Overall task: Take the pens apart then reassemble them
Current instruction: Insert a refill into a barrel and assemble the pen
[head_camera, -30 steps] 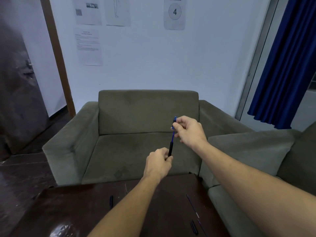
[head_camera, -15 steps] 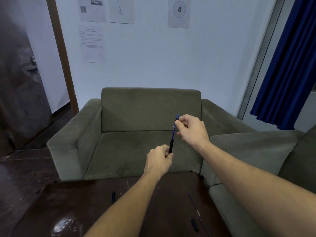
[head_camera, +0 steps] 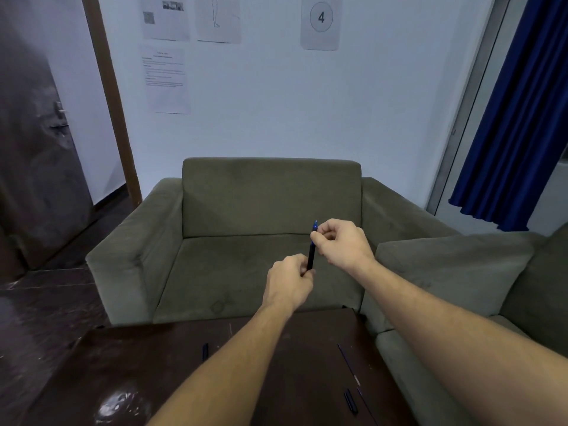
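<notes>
Nearest the camera, loose pen parts are lying on the dark desk [head_camera: 147, 358]. A short dark piece [head_camera: 350, 401] is sitting near the right front, a thin refill [head_camera: 346, 362] is running slantwise behind it, and another short dark piece [head_camera: 205, 352] is lying just left of the left forearm. The refill is lying near the desk's right edge, so a forearm dropping back could be sweeping it off beside the sofa cushion. The forearms are also hiding part of the surface, so I cannot tell whether more parts are lying there.

Beyond the desk, the left hand [head_camera: 289, 282] is gripping the lower end of the pen [head_camera: 311, 256], its fingers curled round the dark barrel. The pen is standing nearly upright in the air between both hands. The right hand [head_camera: 341, 244] is pinching its upper part, with the blue end [head_camera: 315, 224] showing above the fingers. Whether the parts are being pulled apart or pushed together I cannot tell.

Either way, the work is happening over the sofa [head_camera: 246, 195], not the desk. A small piece slipping free would likely be dropping onto the seat or into a seam and getting lost. Pushing off-axis could be bending a thin refill.
</notes>
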